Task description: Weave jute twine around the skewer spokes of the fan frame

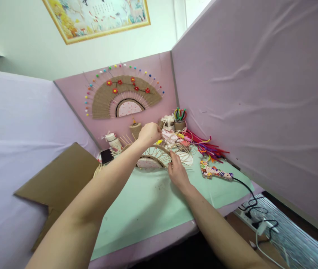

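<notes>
A half-round fan frame [149, 163] lies on the green tabletop, with thin sticks spreading from its pink dotted centre and a brown band curving across them. My right hand [178, 173] grips the frame at the right end of the band, thumb and fingers closed on it. Raised over the back of the frame is my left hand [150, 133], its fingers pinched together. Thin pale strands show near those fingertips, but what the left hand holds is too small to make out. My left forearm hides the left part of the frame.
A finished brown fan [128, 89] hangs on the pink panel. Behind my hands stand a twine spool [135, 129] and a pot of tools [179, 123]. Colourful pipe cleaners [209, 147] and a corded glue gun [216, 172] lie right; cardboard [63, 179] leans left.
</notes>
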Available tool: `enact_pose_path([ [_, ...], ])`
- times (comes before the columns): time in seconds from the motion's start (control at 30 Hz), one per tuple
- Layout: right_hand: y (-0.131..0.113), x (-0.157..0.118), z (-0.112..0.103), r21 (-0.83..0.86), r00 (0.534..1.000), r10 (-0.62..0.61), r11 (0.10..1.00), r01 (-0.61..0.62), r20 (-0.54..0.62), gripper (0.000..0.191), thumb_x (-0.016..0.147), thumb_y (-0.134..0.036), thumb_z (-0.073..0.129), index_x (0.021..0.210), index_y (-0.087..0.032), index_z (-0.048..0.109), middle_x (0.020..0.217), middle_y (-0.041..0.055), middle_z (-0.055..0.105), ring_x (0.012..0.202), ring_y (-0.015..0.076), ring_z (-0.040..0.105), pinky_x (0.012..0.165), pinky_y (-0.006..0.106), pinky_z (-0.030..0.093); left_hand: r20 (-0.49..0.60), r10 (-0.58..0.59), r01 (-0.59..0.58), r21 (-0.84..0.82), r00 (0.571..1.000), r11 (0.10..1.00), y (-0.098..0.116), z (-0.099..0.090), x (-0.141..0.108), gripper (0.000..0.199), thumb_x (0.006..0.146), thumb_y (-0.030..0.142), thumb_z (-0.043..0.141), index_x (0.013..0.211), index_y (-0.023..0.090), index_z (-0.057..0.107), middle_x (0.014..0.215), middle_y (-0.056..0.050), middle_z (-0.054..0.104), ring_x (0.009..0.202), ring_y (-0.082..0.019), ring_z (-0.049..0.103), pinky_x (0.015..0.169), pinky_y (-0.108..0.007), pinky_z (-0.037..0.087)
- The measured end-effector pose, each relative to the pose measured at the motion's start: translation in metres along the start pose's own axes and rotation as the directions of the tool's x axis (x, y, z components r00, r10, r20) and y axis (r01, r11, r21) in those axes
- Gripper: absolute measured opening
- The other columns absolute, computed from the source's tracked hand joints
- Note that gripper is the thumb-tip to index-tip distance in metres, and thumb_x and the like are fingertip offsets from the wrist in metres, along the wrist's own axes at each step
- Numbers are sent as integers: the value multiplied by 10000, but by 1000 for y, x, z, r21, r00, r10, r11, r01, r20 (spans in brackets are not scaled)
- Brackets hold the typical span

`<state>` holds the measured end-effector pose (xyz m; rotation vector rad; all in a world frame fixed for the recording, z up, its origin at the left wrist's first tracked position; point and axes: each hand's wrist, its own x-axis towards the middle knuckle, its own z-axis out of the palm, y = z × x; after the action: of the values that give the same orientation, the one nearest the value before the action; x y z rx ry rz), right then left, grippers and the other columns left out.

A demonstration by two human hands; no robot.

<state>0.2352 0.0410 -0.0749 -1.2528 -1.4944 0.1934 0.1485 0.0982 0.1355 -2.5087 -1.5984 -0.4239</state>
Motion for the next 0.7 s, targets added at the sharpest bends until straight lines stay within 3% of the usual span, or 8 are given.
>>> enact_pose_path([
  [0.13, -4, 0, -4, -2, 1000, 19, 1000, -19, 23, 615, 876, -132, 336, 1487, -135, 268, 1425, 165, 431, 1316, 257, 435, 1044, 463, 440, 18, -5, 5, 31, 1000, 1000, 1, -5, 0, 211, 743, 177, 574, 842, 193, 760, 868, -93, 743, 879, -220, 665, 805, -292, 468],
  [0.27, -5, 0, -5, -3, 999, 12, 1000, -12, 33, 642, 869, -120, 332, 1502, -175, 241, 1442, 140, 426, 1326, 249, 432, 1044, 457, 443, -83, -4, 19, 172, 997, 985, 6, 3, -14, 239, 832, 178, 492, 893, 192, 723, 933, -110, 720, 916, -243, 657, 779, -315, 472],
  [0.37, -3, 0, -3, -1, 1000, -1, 1000, 1, 5, 628, 867, -115, 336, 1488, -169, 269, 1427, 137, 441, 1322, 231, 439, 1044, 428, 447, -183, 84, -29, 283, 979, 959, 3, 20, -27, 261, 890, 158, 418, 951, 174, 671, 977, -119, 682, 890, -232, 649, 725, -303, 470],
  [0.57, -4, -1, -4, -54, 999, 23, 998, -22, 22, 620, 864, -120, 346, 1479, -186, 295, 1409, 136, 444, 1268, 246, 489, 976, 411, 497, -363, 249, -148, 283, 898, 948, -37, 61, -44, 268, 923, 167, 372, 916, 178, 640, 1170, -113, 617, 889, -199, 617, 749, -297, 447],
  [0.63, -7, -2, -6, -103, 997, 44, 994, -38, 60, 612, 874, -130, 338, 1482, -182, 293, 1414, 148, 433, 1208, 263, 536, 908, 411, 534, -422, 252, -177, 209, 871, 962, -52, 69, -48, 258, 932, 204, 377, 943, 188, 635, 1191, -105, 617, 925, -201, 609, 789, -310, 441],
  [0.7, -10, -2, -7, -151, 994, 63, 987, -49, 90, 600, 882, -136, 327, 1480, -173, 299, 1415, 156, 430, 1152, 271, 571, 852, 406, 553, -430, 207, -178, 106, 879, 978, -64, 74, -52, 242, 932, 242, 397, 989, 201, 629, 1149, -100, 636, 941, -204, 602, 826, -325, 436],
])
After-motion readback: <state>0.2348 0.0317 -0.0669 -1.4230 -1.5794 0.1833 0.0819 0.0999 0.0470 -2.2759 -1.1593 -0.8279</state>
